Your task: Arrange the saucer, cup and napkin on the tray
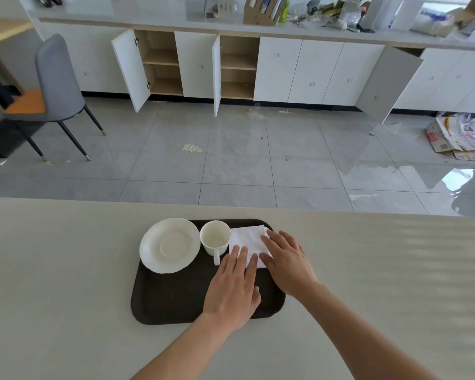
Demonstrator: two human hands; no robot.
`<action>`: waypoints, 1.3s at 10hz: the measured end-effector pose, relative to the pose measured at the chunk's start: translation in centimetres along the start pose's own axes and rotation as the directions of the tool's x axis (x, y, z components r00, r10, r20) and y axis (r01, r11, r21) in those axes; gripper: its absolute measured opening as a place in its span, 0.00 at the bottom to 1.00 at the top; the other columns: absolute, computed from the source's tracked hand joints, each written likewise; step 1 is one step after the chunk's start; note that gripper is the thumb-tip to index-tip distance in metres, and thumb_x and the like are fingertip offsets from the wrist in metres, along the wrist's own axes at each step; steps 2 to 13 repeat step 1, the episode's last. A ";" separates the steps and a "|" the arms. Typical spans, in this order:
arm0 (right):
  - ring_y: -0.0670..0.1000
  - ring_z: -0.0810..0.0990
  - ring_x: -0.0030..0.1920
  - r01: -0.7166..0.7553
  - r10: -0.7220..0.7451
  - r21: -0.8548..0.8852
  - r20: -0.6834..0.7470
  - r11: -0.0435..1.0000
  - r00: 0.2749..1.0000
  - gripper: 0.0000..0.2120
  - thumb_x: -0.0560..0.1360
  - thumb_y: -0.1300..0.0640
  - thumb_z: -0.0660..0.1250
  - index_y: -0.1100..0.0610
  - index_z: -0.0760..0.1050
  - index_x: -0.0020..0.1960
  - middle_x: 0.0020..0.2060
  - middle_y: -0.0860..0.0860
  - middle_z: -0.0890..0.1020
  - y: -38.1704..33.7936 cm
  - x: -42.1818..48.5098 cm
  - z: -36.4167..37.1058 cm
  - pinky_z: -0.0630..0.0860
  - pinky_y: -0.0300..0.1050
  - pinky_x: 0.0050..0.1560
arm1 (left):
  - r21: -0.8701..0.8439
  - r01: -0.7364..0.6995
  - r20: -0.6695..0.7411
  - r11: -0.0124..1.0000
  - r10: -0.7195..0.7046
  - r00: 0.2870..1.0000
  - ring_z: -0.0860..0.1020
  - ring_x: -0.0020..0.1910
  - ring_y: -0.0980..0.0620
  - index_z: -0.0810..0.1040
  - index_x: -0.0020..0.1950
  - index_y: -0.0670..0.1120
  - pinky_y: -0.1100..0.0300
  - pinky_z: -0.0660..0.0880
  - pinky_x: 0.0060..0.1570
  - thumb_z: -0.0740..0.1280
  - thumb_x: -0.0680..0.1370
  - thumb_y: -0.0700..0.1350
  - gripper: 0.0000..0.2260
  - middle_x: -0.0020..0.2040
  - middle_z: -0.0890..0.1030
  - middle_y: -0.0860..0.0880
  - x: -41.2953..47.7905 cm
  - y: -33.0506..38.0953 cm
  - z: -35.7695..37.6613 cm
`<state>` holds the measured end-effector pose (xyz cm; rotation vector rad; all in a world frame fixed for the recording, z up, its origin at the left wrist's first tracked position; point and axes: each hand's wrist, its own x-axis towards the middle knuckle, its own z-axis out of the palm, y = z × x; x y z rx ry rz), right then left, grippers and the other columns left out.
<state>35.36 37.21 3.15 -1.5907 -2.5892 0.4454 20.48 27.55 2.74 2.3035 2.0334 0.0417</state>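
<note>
a pale, smooth tabletop [66, 270] is seen in the foreground, with a grey tiled floor and a row of white cabinets beyond it, 3 of their doors standing ajar. a dark brown rectangular plastic tray [173, 297] with rounded corners is laid flat on the tabletop. a white round ceramic saucer [169, 245] is placed at the tray's far left corner, its edge overhanging the tray rim. just beside it, to the right, a white ceramic cup [215, 237] is stood upright and empty, its handle turned toward the viewer. a folded white cloth napkin [248, 239] is laid on the tray's far right part, close beside the cup.

the left hand [232, 292] is spread flat with palm down, its fingertips resting on the napkin's near edge. the right hand [288, 261] is likewise laid flat and open, its fingers pressed on the napkin's right side. nothing is gripped by either hand. a grey chair [56, 86] is seen at the far left of the room.
</note>
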 end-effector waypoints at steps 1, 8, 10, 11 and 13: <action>0.53 0.56 0.78 0.031 -0.030 0.001 -0.035 1.000 0.999 0.25 0.82 0.41 0.52 0.47 0.62 0.77 0.77 0.45 0.64 -1.1 -0.4 -1.5 0.56 0.50 0.75 | -0.002 0.060 -0.070 0.998 -0.060 0.996 0.63 0.75 0.38 0.64 0.75 0.43 0.44 0.66 0.71 0.60 0.77 0.54 0.29 0.75 0.67 0.37 -1.1 -0.5 -2.5; 0.53 0.56 0.78 0.031 -0.030 0.001 -0.035 1.000 0.999 0.25 0.82 0.41 0.52 0.47 0.62 0.77 0.77 0.45 0.64 -1.1 -0.4 -1.5 0.56 0.50 0.75 | -0.002 0.060 -0.070 0.998 -0.060 0.996 0.63 0.75 0.38 0.64 0.75 0.43 0.44 0.66 0.71 0.60 0.77 0.54 0.29 0.75 0.67 0.37 -1.1 -0.5 -2.5; 0.53 0.56 0.78 0.031 -0.030 0.001 -0.035 1.000 0.999 0.25 0.82 0.41 0.52 0.47 0.62 0.77 0.77 0.45 0.64 -1.1 -0.4 -1.5 0.56 0.50 0.75 | -0.002 0.060 -0.070 0.998 -0.060 0.996 0.63 0.75 0.38 0.64 0.75 0.43 0.44 0.66 0.71 0.60 0.77 0.54 0.29 0.75 0.67 0.37 -1.1 -0.5 -2.5; 0.53 0.56 0.78 0.031 -0.030 0.001 -0.035 1.000 0.999 0.25 0.82 0.41 0.52 0.47 0.62 0.77 0.77 0.45 0.64 -1.1 -0.4 -1.5 0.56 0.50 0.75 | -0.002 0.060 -0.070 0.998 -0.060 0.996 0.63 0.75 0.38 0.64 0.75 0.43 0.44 0.66 0.71 0.60 0.77 0.54 0.29 0.75 0.67 0.37 -1.1 -0.5 -2.5; 0.53 0.56 0.78 0.031 -0.030 0.001 -0.035 1.000 0.999 0.25 0.82 0.41 0.52 0.47 0.62 0.77 0.77 0.45 0.64 -1.1 -0.4 -1.5 0.56 0.50 0.75 | -0.002 0.060 -0.070 0.998 -0.060 0.996 0.63 0.75 0.38 0.64 0.75 0.43 0.44 0.66 0.71 0.60 0.77 0.54 0.29 0.75 0.67 0.37 -1.1 -0.5 -2.5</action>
